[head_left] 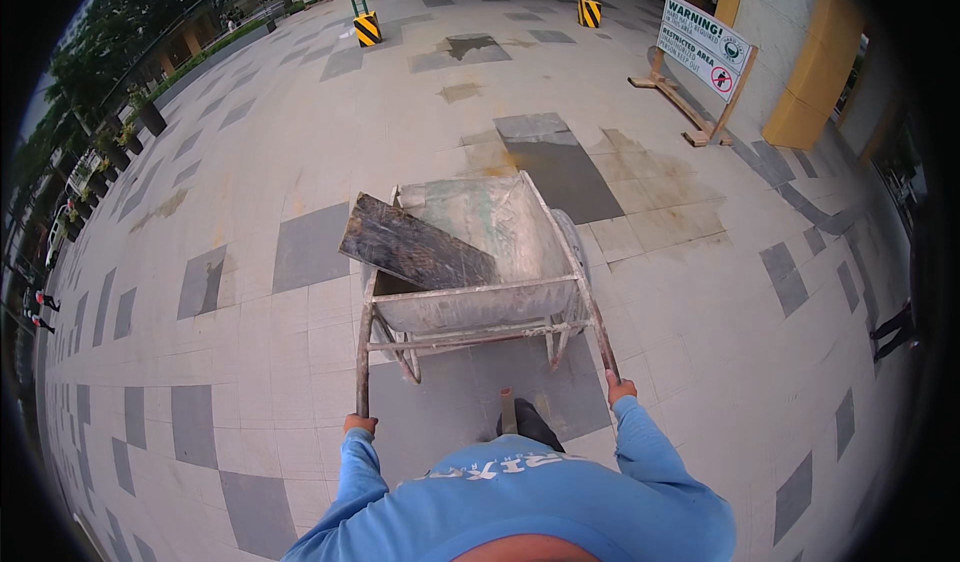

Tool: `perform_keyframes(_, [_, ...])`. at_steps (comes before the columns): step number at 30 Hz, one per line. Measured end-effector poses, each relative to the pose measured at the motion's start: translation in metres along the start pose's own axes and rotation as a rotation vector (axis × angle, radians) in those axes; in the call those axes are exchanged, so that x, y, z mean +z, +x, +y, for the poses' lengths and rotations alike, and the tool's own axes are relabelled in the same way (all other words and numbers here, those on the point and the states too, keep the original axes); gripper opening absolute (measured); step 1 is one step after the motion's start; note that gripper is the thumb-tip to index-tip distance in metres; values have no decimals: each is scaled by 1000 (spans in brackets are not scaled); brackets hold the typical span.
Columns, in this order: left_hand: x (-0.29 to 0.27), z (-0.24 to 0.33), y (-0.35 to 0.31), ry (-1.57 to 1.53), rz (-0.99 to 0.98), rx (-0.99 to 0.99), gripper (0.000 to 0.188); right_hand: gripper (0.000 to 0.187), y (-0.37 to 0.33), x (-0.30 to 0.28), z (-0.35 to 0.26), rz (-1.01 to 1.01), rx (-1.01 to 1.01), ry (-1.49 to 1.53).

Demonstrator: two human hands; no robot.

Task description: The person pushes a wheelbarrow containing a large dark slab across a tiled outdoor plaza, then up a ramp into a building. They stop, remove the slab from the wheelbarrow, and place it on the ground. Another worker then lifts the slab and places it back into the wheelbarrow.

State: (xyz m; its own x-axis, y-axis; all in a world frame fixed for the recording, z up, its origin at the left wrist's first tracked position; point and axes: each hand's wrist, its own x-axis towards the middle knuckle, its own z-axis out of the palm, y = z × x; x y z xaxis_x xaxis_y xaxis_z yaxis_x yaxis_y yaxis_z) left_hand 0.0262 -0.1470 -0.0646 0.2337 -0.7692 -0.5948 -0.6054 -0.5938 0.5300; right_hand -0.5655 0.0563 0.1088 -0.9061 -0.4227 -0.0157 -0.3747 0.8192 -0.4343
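A grey, cement-stained wheelbarrow [500, 307] stands in front of me on tiled paving. A dark flat board [415, 247] lies tilted over its left rim, partly inside the tub. My left hand [360, 424] grips the end of the left handle. My right hand [620, 389] grips the end of the right handle. Both arms wear light blue sleeves. One of my feet [525, 422] shows between the handles.
A warning sign on a wooden stand [700, 72] sits ahead right beside a yellow-and-white wall [800, 72]. Black-and-yellow striped posts [367, 30] stand far ahead. Planters [150, 117] line the left edge. A person's leg [895, 330] shows at far right.
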Motion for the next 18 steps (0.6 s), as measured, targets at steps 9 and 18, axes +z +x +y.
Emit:
perform_keyframes(9, [-38,-74,3,-96,-53,-129,35,77,-84,21,-14,-136,52,-14])
perform_keyframes(18, [-42,-62,69,-96,90,-106,36,73,-52,39,-54,-174,38,8])
